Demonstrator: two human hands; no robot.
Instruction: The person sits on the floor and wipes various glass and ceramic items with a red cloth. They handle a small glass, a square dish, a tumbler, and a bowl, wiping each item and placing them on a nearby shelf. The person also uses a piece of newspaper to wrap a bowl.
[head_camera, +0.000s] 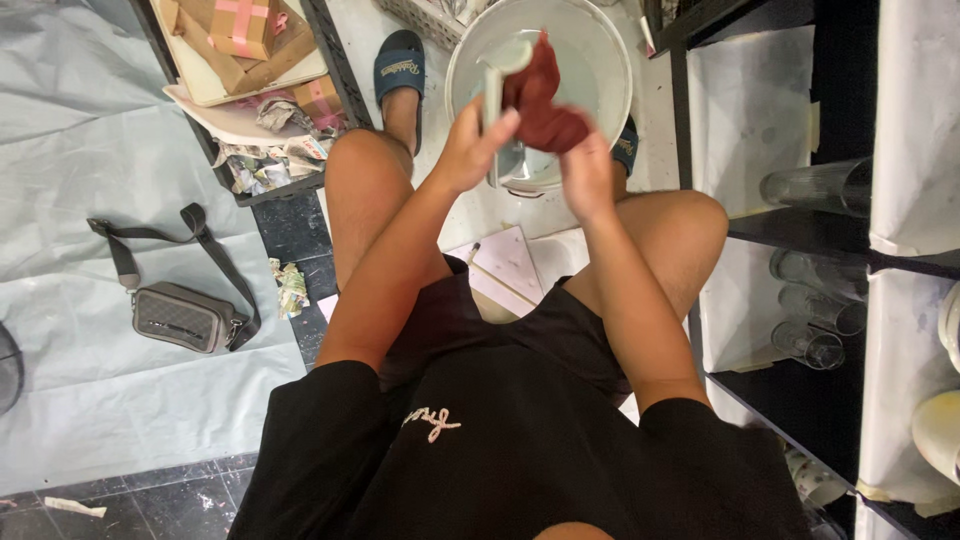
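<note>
A dark red cloth (545, 105) is pressed against a pale grey-white handled piece (497, 75), above a white round basin (600, 60) with a faintly grey interior. The slide sandal (400, 65) is navy blue with pale lettering across its strap. The shorts (480, 320) and T-shirt (500, 450) are black, the shirt bearing a small pinkish-white script motif. The crossbody bag (180, 315) is grey with a fine woven pattern and a darker grey strap. It lies on a pale blue-grey sheet (90, 130). The cardboard boxes (240, 30) are brown, crossed with pink tape. The shelving frame (800, 230) is black; its glass tumblers (815, 185) are clear and colourless.
</note>
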